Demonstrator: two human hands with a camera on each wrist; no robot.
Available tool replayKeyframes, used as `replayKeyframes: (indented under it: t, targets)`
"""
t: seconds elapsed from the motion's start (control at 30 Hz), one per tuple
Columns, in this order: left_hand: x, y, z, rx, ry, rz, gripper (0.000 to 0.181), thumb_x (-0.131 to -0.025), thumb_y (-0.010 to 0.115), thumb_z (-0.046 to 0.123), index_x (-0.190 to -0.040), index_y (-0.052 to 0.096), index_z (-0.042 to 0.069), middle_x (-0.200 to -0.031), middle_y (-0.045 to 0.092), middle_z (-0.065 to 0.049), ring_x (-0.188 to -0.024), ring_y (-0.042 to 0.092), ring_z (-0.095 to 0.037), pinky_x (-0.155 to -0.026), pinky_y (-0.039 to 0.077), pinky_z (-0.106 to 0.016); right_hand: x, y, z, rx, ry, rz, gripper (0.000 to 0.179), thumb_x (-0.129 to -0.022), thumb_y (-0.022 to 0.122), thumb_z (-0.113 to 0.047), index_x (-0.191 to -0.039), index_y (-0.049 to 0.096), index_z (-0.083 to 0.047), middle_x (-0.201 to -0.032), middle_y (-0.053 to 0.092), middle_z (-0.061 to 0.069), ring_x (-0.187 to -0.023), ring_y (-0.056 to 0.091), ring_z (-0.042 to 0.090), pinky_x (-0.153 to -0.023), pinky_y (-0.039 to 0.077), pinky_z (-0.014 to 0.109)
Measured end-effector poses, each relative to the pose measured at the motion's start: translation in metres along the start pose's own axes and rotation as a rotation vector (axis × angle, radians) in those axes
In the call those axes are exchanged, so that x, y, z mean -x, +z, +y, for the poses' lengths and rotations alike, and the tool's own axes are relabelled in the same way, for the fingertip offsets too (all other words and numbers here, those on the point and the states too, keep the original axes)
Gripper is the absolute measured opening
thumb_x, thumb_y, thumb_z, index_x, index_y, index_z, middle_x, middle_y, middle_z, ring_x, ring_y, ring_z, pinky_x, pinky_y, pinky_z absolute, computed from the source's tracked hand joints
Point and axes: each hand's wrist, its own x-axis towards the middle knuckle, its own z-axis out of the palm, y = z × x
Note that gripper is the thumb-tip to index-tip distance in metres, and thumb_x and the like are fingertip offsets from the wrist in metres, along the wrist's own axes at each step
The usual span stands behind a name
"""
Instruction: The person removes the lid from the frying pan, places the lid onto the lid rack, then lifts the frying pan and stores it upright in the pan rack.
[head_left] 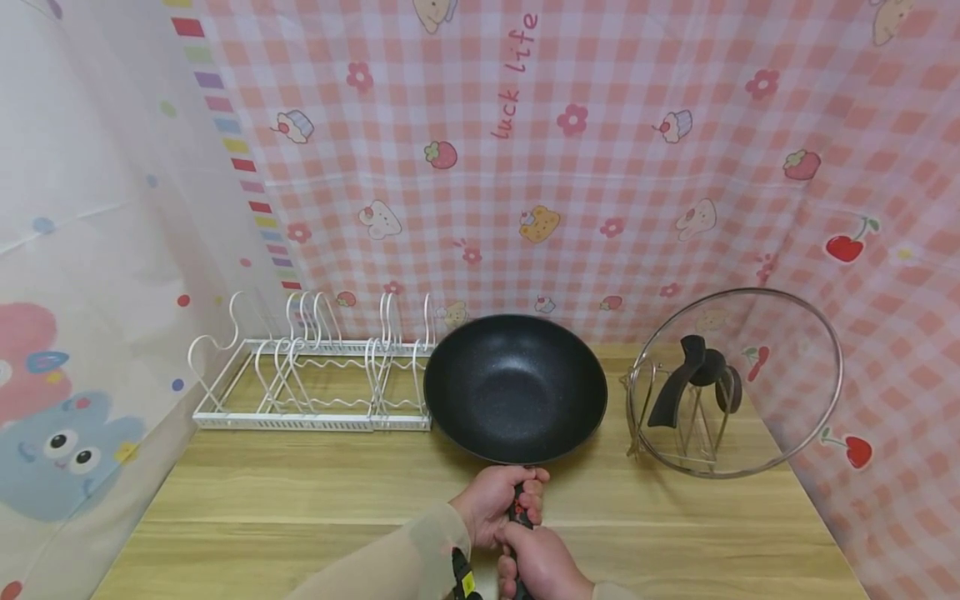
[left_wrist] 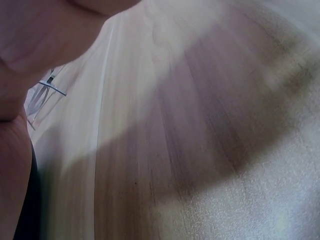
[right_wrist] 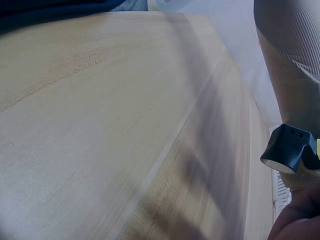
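Observation:
A black wok (head_left: 517, 392) is tilted with its dark inside facing me in the head view. Its long black handle (head_left: 519, 505) points toward the near side. My left hand (head_left: 497, 502) grips the handle close to the pan. Just behind it, my right hand (head_left: 546, 560) holds the same handle nearer its end, and the two hands touch. The left wrist view has part of the left hand (left_wrist: 45, 40) at its upper left; the wok is out of that view. In the right wrist view, the other arm's sleeve and black wrist strap (right_wrist: 290, 147) show at the right.
A white wire rack (head_left: 322, 421) with upright dividers stands left of the wok, close to its rim. On the right, a glass lid (head_left: 828, 425) with a black knob leans upright in a metal stand (head_left: 636, 417). Beneath is a wood-grain table (head_left: 300, 492); checked cloth (head_left: 637, 175) hangs behind.

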Motion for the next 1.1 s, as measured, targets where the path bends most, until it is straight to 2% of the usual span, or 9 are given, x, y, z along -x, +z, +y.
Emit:
replayKeyframes:
  t: [0.23, 0.53, 0.83, 1.1]
  targets:
    - [0.000, 0.001, -0.002, 0.025, 0.005, 0.010, 0.015, -0.107, 0.036, 0.011, -0.100, 0.048, 0.014, -0.066, 0.034, 0.014, -0.052, 0.040, 0.000, -0.057, 0.040, -0.014, -0.001, 0.001, 0.002, 0.067, -0.039, 0.031, 0.031, -0.094, 0.053, -0.020, -0.064, 0.044, -0.020, -0.050, 0.046, -0.008, -0.045, 0.049, 0.008, -0.049, 0.043, 0.022]
    - [0.002, 0.004, -0.002, 0.012, 0.005, 0.017, 0.012, -0.108, 0.037, 0.013, -0.102, 0.048, 0.014, -0.068, 0.035, 0.013, -0.054, 0.038, 0.000, -0.057, 0.041, -0.014, 0.001, 0.001, 0.001, 0.042, -0.012, 0.033, 0.030, -0.094, 0.053, -0.019, -0.066, 0.044, -0.021, -0.050, 0.044, -0.009, -0.044, 0.049, 0.007, -0.048, 0.041, 0.021]
    - [0.005, 0.009, 0.002, 0.003, 0.040, -0.004, 0.014, -0.109, 0.035, 0.013, -0.103, 0.048, 0.014, -0.069, 0.036, 0.013, -0.054, 0.038, 0.000, -0.057, 0.042, -0.015, 0.006, 0.002, -0.007, 0.048, -0.027, 0.043, 0.029, -0.094, 0.054, -0.020, -0.066, 0.044, -0.020, -0.051, 0.045, -0.008, -0.044, 0.049, 0.008, -0.048, 0.042, 0.022]
    - [0.008, 0.014, 0.007, 0.009, 0.046, -0.014, 0.015, -0.110, 0.034, 0.013, -0.102, 0.047, 0.014, -0.070, 0.035, 0.013, -0.055, 0.036, 0.000, -0.057, 0.041, -0.014, 0.008, 0.002, -0.011, 0.045, -0.049, 0.039, 0.028, -0.094, 0.054, -0.020, -0.067, 0.044, -0.020, -0.052, 0.043, -0.008, -0.044, 0.048, 0.008, -0.048, 0.044, 0.023]
